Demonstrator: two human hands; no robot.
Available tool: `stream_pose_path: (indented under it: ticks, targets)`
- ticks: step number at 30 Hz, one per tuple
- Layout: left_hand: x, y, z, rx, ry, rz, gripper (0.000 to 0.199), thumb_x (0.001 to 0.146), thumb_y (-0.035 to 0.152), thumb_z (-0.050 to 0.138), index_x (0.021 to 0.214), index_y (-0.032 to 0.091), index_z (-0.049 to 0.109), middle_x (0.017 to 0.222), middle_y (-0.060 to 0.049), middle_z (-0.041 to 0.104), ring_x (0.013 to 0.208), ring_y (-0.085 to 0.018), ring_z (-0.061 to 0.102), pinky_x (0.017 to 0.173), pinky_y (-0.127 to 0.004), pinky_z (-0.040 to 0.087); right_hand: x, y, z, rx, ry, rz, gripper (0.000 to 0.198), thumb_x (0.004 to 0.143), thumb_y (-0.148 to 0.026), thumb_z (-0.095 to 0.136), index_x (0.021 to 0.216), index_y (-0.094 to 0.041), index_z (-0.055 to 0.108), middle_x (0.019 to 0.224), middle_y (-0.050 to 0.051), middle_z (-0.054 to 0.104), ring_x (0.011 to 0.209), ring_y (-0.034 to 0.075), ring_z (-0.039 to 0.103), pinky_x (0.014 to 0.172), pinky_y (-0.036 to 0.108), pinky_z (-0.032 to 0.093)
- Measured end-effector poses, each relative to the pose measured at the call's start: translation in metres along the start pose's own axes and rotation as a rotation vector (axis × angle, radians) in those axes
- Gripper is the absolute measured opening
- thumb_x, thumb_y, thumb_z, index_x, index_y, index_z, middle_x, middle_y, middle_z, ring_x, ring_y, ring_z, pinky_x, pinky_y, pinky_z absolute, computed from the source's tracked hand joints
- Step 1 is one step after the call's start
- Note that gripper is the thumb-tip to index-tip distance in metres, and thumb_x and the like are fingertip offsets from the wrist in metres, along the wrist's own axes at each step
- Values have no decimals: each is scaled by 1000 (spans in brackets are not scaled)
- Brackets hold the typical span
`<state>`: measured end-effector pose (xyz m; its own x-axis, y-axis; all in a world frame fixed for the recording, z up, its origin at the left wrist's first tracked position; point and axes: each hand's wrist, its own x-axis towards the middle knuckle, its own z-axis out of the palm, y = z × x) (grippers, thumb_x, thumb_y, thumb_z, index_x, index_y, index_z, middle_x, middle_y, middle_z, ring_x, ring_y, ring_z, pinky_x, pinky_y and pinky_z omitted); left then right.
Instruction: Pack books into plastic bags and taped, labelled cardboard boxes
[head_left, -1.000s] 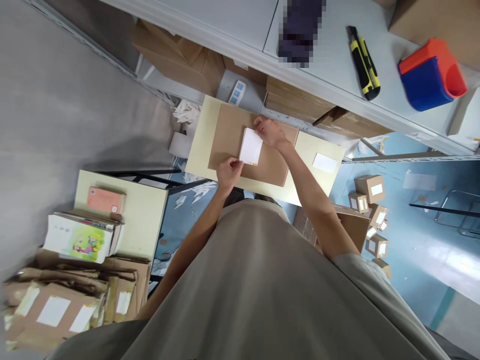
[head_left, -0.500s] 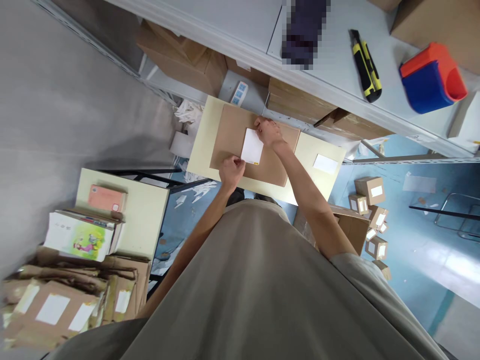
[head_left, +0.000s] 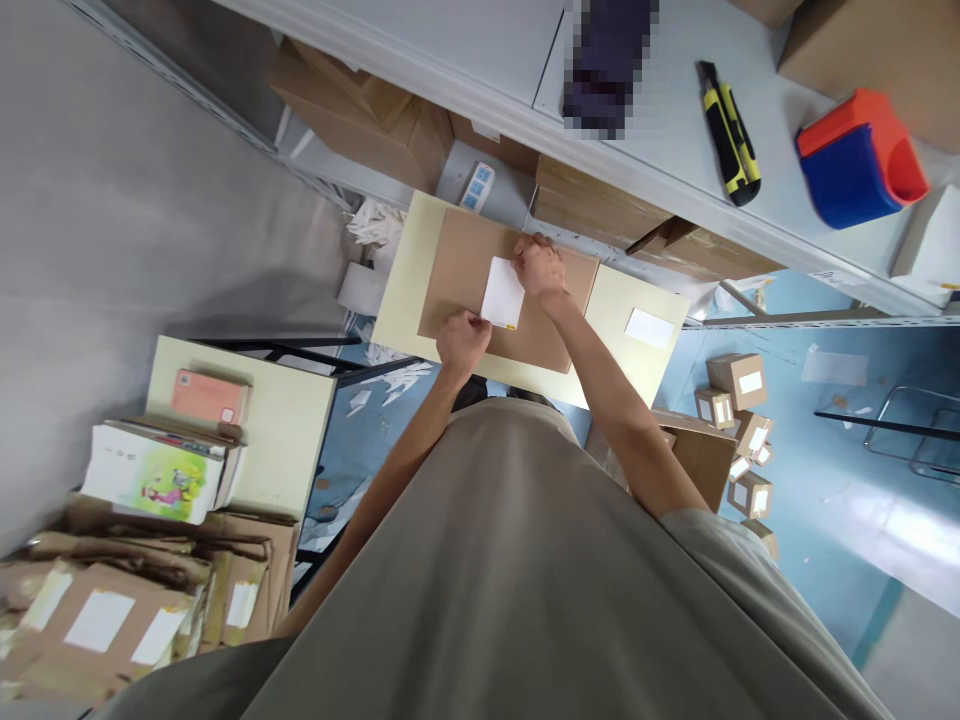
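Observation:
A flat brown cardboard piece [head_left: 461, 250], which may be a box's top, lies on a pale yellow table [head_left: 397, 270]. Over its middle is a white label [head_left: 502, 292] with a small yellow mark at its lower edge. My left hand [head_left: 463, 342] is closed, thumb and fingers pinched at the label's lower left corner. At the opposite upper right corner, the curled fingers of my right hand [head_left: 541, 265] are closed on the label's edge. Whether the label lies fully flat cannot be made out. Another white label [head_left: 649, 328] rests on the table's right part.
Above the table runs a grey shelf [head_left: 450, 45] bearing a yellow-black box cutter [head_left: 729, 135] and a red-blue tape dispenser [head_left: 855, 165]. A power strip [head_left: 478, 186] sits behind the table. Flattened cartons [head_left: 112, 620] are stacked lower left; labelled boxes [head_left: 739, 380] stand on the floor at right.
Both hands stay at the label's corners. My right hand's fingers have shifted very slightly; the view has drifted a little.

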<state>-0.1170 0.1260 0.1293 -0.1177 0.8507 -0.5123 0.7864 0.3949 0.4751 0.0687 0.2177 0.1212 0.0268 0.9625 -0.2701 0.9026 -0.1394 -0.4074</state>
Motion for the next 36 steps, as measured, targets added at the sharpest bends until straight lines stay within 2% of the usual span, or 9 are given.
stream_pose_path:
  ticks: [7,10,12,17,21,23,26,33,36]
  targets:
    - [-1,-1,-3,92,23,42,37,109,44,61,104,18,86,112,-19,87,115,-41,81,103,-48,58,-74,-10,39,15,-4,-186,46,115,-24,48,155,-11,66,168,25,60,161,41,50,135,67,42]
    - [0,-3,-4,175,12,80,41,112,45,57,109,18,87,115,-19,87,117,-38,81,105,-44,57,-113,-5,60,9,1,-228,56,120,-28,37,170,-10,53,181,24,48,174,38,37,140,66,36]
    - [2,-5,-5,209,2,101,40,112,44,57,110,18,87,116,-19,87,117,-36,81,105,-42,57,-125,1,67,-2,4,-237,57,121,-30,34,172,-12,53,183,22,47,175,36,36,141,64,36]
    - [8,-10,-5,228,-12,115,38,112,42,59,105,17,86,116,-20,87,115,-36,81,101,-40,57,-91,10,67,-11,22,-246,57,121,-33,38,171,-12,57,182,21,49,173,36,40,144,63,31]
    - [15,-15,-5,191,-17,117,34,109,43,64,100,18,85,112,-18,88,112,-36,82,100,-40,58,-41,1,72,14,77,-180,65,122,-32,31,181,-9,39,191,18,34,180,34,26,149,63,20]
    - [18,-17,-5,147,-17,121,30,107,42,67,96,20,84,110,-16,88,110,-34,83,99,-39,59,-32,-4,77,19,107,-154,69,122,-36,28,185,-9,28,194,17,25,182,33,19,150,63,15]
    - [23,-19,-6,46,-14,101,18,101,37,73,98,21,81,105,-12,88,105,-30,83,97,-36,61,-47,-9,83,0,100,-192,71,122,-38,27,187,-9,22,195,14,18,184,32,12,150,61,11]
    - [29,-16,-13,-33,-40,74,17,94,30,82,104,19,75,105,-10,88,104,-27,83,95,-33,59,-137,-1,84,-8,-40,-376,68,123,-37,28,184,-8,32,194,13,21,183,30,16,150,56,16]
    - [31,-17,-16,-27,-65,76,15,93,31,82,101,20,75,104,-10,88,104,-27,82,95,-34,59,-145,0,83,-11,-64,-391,68,123,-37,28,184,-7,31,193,15,23,183,29,18,150,55,17]
